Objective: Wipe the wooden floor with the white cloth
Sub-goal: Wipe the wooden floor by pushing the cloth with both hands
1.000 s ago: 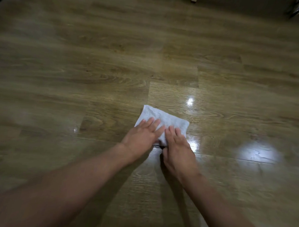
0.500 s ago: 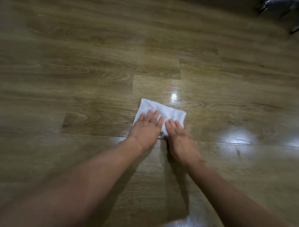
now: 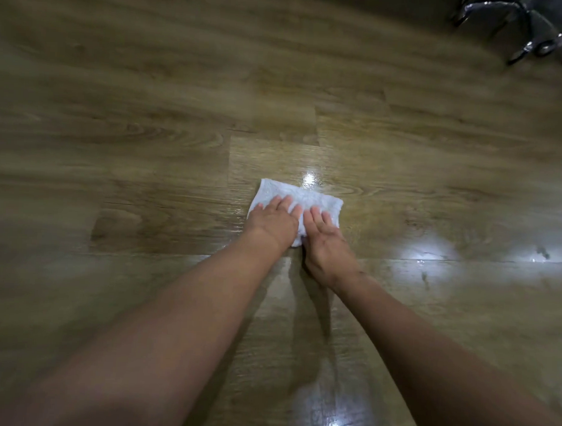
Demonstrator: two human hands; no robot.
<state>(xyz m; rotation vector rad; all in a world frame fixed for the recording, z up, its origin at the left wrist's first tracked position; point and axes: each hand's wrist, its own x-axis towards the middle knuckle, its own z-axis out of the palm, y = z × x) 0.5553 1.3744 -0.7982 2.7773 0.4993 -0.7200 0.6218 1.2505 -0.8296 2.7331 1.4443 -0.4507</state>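
Wiping looks midway: left hand and right hand press flat, fingers straight, on white cloth, wooden floor glossy nearby, dull beyond.

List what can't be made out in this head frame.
All head view:
- white cloth: near part hidden under the left hand and right hand.
- chair base: cut off by the top edge, blurred.
- dark specks on the wooden floor: too small; dirt or droplets, cannot tell.
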